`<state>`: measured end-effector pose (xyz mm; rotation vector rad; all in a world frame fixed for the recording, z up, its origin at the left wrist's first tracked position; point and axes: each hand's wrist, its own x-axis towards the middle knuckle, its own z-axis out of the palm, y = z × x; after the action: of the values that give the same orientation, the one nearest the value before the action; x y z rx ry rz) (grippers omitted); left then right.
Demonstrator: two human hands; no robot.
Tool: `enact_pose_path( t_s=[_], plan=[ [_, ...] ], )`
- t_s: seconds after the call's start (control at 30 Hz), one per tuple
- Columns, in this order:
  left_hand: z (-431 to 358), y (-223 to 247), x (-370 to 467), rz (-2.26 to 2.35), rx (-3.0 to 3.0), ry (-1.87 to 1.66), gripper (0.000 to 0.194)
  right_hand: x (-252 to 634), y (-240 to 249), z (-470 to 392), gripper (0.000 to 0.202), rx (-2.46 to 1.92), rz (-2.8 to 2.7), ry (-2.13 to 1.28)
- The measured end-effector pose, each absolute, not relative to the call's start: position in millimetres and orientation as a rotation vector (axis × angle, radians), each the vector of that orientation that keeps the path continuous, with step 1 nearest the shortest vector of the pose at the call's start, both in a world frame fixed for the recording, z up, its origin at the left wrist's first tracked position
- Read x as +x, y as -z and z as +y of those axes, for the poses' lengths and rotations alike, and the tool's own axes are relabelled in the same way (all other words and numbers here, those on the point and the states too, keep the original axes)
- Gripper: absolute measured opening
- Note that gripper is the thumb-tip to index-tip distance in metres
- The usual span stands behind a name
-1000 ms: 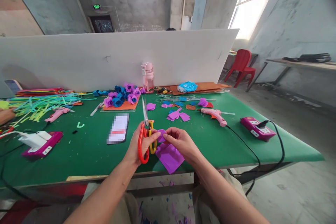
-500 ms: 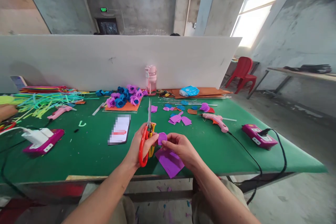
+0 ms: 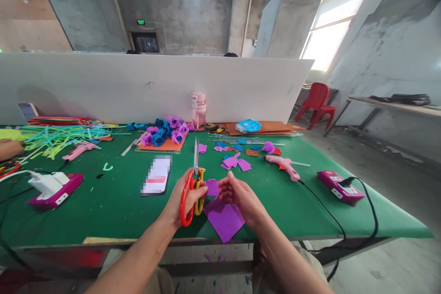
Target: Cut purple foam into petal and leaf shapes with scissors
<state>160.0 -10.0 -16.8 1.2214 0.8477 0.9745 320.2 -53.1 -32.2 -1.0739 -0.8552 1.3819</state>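
My left hand (image 3: 181, 197) is closed around scissors (image 3: 188, 197) with one red and one yellow handle loop, the blades pointing away from me. Its thumb and finger also pinch a small purple paper petal (image 3: 212, 187) with a rounded top. My right hand (image 3: 237, 195) is just right of the petal, fingers stretched out and thumb raised; I cannot tell whether the fingertips touch it. Below both hands, a larger purple paper sheet (image 3: 224, 220) lies at the table's front edge, partly under the right fingers.
A phone (image 3: 156, 174) lies left of my hands. Paper flowers (image 3: 165, 131) sit farther back near a pink bottle (image 3: 199, 110). To the right are cut petals (image 3: 231, 161), a pink glue gun (image 3: 284, 166) and a corded power strip (image 3: 340, 187). Another person's hand (image 3: 10, 149) shows far left.
My right hand has loosened its pinch on the petal and its fingers have straightened. The petal stays in my left hand with the scissors. The view has tilted up slightly.
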Motion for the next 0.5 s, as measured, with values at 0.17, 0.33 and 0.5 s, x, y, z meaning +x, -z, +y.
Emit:
enact_pose_path(
  t_s=[0.17,0.33,0.5],
  plan=[
    [-8,19,159,0.856,1.215,-0.971,0.044,330,35,-50,0.059,-1.051,-0.779,-1.428],
    [-9,21,161,0.833,1.219,-0.968,0.046,322,38,-51,0.04,-1.014,-0.834,-1.425],
    [-9,22,161,0.825,1.297,-0.947,0.046,314,39,-51,0.036,-1.117,-0.944,-1.341]
  ],
)
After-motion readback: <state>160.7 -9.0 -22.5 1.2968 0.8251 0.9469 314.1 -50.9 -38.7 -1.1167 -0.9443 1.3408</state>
